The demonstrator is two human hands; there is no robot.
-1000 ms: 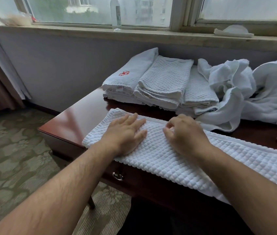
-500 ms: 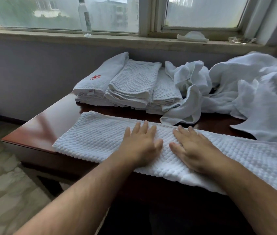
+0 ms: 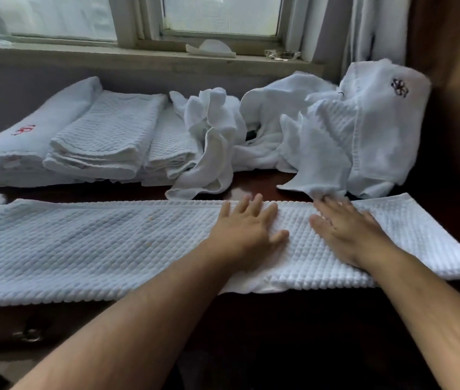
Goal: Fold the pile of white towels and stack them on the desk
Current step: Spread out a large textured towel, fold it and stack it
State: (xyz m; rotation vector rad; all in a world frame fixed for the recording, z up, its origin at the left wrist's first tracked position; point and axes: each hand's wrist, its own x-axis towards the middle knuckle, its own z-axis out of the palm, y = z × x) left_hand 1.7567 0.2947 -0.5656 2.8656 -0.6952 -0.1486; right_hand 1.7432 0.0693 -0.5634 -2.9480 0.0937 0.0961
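Left hand (image 3: 247, 230) and right hand (image 3: 347, 232) are pressed flat, gripping nothing, on the white waffle-weave towel (image 3: 96, 249) (overhanging the dark wooden table (image 3: 251, 190)); uneven smoothing could drag it off.

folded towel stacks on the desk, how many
3, side by side back left: red-embroidered stack leftmost, waffle stack in the middle, third stack partly under the crumpled towels; more may be hidden.
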